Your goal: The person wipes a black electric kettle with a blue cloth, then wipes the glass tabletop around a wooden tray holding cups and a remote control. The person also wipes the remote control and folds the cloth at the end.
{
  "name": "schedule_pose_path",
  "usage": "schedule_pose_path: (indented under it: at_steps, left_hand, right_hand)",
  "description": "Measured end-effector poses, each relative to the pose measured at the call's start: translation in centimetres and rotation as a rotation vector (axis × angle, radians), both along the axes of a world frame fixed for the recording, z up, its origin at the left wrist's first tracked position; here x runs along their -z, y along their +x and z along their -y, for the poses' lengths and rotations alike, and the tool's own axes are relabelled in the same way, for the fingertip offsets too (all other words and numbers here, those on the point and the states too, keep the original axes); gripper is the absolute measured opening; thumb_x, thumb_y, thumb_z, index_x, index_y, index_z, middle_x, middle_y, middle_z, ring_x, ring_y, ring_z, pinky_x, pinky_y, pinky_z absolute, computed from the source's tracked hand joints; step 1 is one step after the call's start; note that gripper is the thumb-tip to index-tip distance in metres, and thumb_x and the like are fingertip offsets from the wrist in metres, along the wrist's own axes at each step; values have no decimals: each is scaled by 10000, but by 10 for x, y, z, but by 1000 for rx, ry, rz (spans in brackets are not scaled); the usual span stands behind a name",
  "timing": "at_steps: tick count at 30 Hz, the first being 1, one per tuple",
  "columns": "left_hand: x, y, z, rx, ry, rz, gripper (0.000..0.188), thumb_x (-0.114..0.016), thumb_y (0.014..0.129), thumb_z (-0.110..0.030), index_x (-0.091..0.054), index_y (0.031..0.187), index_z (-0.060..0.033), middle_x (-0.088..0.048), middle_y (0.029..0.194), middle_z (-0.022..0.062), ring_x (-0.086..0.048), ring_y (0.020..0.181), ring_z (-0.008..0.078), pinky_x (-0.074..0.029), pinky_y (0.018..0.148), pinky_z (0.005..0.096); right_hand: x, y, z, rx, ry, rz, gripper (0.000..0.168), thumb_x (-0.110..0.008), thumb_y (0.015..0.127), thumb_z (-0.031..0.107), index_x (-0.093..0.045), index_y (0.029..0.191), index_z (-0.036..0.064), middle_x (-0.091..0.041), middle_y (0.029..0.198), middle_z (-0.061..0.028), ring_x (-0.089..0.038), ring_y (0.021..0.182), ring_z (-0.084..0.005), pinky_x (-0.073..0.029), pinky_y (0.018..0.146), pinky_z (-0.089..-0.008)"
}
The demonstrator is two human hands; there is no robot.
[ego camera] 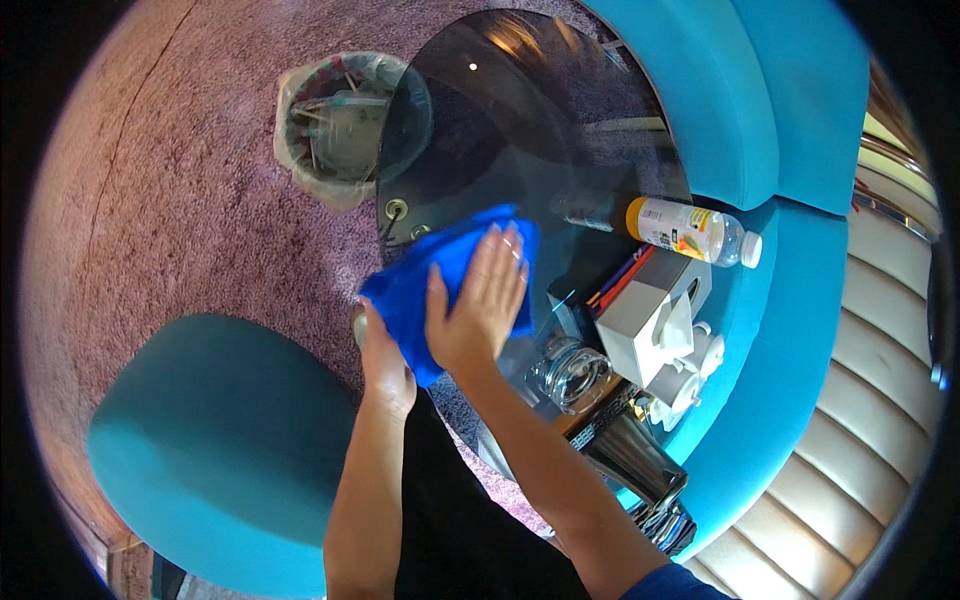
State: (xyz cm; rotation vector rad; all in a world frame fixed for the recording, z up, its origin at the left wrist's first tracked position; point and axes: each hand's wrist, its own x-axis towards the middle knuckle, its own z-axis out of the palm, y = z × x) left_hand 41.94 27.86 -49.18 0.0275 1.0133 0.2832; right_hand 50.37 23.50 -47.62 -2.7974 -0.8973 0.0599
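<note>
A blue cloth [450, 259] lies spread over the edge of an oval dark glass tabletop [517, 142]. My right hand [480, 300] rests flat on top of the cloth, thumb apart from the fingers. At the cloth's left edge, beside the table rim, my left hand [386, 367] holds it; some of those fingers are hidden. To the right of my hands stands a clear glass jar or ashtray [574, 375]. Behind it are a tissue box [637, 330] with a tissue sticking out and a plastic drink bottle [694, 232] with an orange and white label, lying down.
A lined waste bin [300, 157] with rubbish in it sits partly under the glass. Left of me is a teal stool [217, 450] on purple carpet [210, 247]. A turquoise sofa [802, 300] curves along the right. White cups [679, 386] and a dark metallic tumbler [637, 454] stand near the table's right side.
</note>
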Motion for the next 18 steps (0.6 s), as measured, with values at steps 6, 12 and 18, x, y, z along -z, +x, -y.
schedule_pose_path:
  at_steps: [6,12,18]
  left_hand:
    - [-9,56,-91,-49,100,181,531,-268,932,-449,-301,1354,-129,-356,1368,60,-368,1232,230,-291,1023,359]
    - [-9,52,-102,-85,56,356,556,-254,924,-485,-246,1374,-161,-314,1390,44,-342,1253,223,-297,1023,388]
    - [-17,-19,-70,-32,-65,249,589,-252,907,-523,-235,1380,-172,-286,1407,55,-316,1264,266,-262,1034,436]
  right_hand:
    - [0,48,-109,-268,190,-25,522,-435,857,236,-337,1306,-13,-296,1376,-177,-253,1284,-341,-161,1052,-471]
    - [-1,42,-119,-315,210,-59,444,-426,869,291,-440,1264,90,-294,1384,-138,-249,1281,-327,-178,1042,-482]
    - [-16,-27,-81,-269,84,-299,620,-377,855,505,-384,1312,86,-266,1404,-133,-214,1303,-286,-129,1059,-458]
